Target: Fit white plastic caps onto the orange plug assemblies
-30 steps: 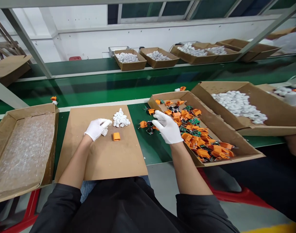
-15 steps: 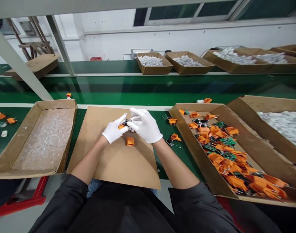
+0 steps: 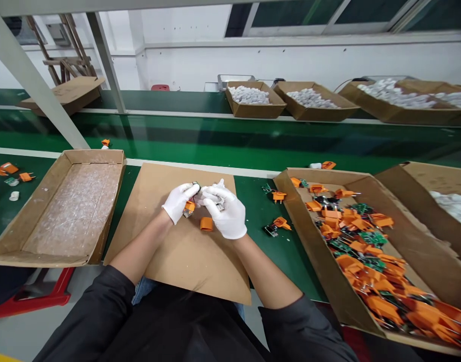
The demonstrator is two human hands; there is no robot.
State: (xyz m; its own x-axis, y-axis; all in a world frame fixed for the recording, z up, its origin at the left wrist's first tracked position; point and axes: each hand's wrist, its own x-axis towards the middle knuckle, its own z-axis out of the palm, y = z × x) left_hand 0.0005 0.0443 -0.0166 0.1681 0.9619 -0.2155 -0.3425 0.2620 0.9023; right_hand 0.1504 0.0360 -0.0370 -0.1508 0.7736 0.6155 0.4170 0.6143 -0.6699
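My left hand (image 3: 179,202), in a white glove, pinches a small circuit board, with an orange plug part (image 3: 189,206) hanging just below its fingers. Close by on the right, my right hand (image 3: 227,210), gloved too, has its fingers closed around white pieces (image 3: 218,202), whose exact shape is hard to make out. Both hands are over a brown cardboard sheet (image 3: 193,256). An orange housing (image 3: 206,224) lies on the sheet between and just below the hands.
At the left stands a shallow cardboard box (image 3: 70,211). A box (image 3: 304,231) of orange plug parts and green boards is at the right. Loose plug parts (image 3: 279,196) lie beside it. Boxes of white pieces (image 3: 253,108) line the far shelf.
My hands have moved slightly apart, showing the orange plug part under my left hand and white pieces in my right. The camera view has shifted a little.
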